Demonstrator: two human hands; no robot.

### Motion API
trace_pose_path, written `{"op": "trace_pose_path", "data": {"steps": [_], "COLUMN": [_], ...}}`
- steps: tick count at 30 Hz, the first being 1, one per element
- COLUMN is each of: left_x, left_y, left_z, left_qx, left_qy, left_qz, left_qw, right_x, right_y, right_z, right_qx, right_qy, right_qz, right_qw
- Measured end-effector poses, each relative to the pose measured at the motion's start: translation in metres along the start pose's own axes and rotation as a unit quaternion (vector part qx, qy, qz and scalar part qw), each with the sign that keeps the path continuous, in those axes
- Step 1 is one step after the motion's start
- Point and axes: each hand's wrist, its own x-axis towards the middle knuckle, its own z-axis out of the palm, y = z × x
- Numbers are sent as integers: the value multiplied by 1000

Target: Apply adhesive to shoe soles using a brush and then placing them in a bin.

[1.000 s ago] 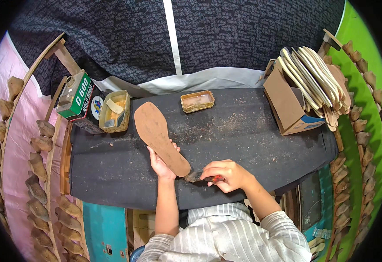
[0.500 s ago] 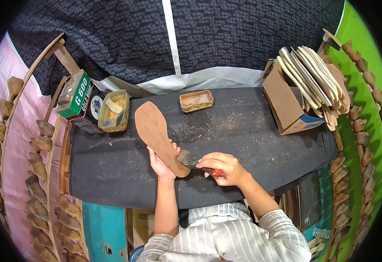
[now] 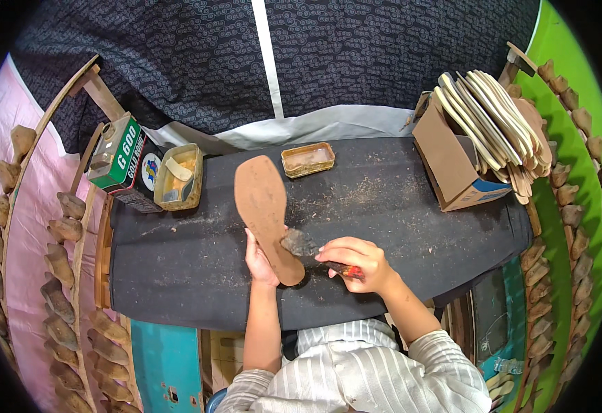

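Note:
A brown shoe sole [image 3: 262, 199] stands nearly upright over the dark table, its broad end away from me. My left hand [image 3: 260, 261] grips it near the narrow heel end, with the thumb along the left edge and fingers mostly hidden behind. In my right hand [image 3: 359, 263] is a brush [image 3: 301, 244] with a dark, red-marked handle and grey, matted bristles. The bristles point left and meet or overlap the sole's right edge; I cannot tell whether they touch it. My right fingers are wrapped round the handle.
The black-covered table [image 3: 377, 227] carries scattered crumbs. A shallow tray [image 3: 308, 169] sits at the back. To the left are a tin can [image 3: 119, 148] and a tub [image 3: 196, 193] holding a scraper-like piece. On the right, a cardboard box [image 3: 445, 148] holds several soles [image 3: 487, 120]. Racks of wooden shoe lasts [image 3: 57, 296] flank the table.
The sole has turned more upright, its broad end swinging right. My right hand and the brush have shifted slightly right.

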Motion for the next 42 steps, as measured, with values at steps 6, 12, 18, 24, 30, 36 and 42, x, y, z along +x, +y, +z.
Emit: {"op": "trace_pose_path", "data": {"steps": [6, 12, 18, 24, 30, 36, 42], "left_x": [-8, -9, -6, -11, -6, -6, -8], "left_y": [-3, -4, 0, 3, -2, 1, 0], "left_z": [0, 1, -2, 11, -4, 2, 9], "left_qx": [29, 70, -4, 21, 20, -1, 49], "left_qy": [-98, -103, -176, -16, -157, -135, 19], "left_qz": [-129, -143, -129, -125, -119, -106, -52], "left_qw": [986, 982, 976, 992, 980, 985, 997], "right_x": [24, 44, 30, 34, 45, 27, 24], "right_y": [-1, 3, -3, -7, 3, 2, -5], "right_z": [-12, -19, -17, -29, -31, -23, -25], "right_qx": [-131, -177, -71, -6, -110, -64, 5], "right_qy": [161, 168, 14, 2, 147, 52, -25], "right_qz": [-56, -26, -28, 13, 10, -1, 8], "right_qw": [977, 970, 997, 1000, 983, 997, 1000]}}
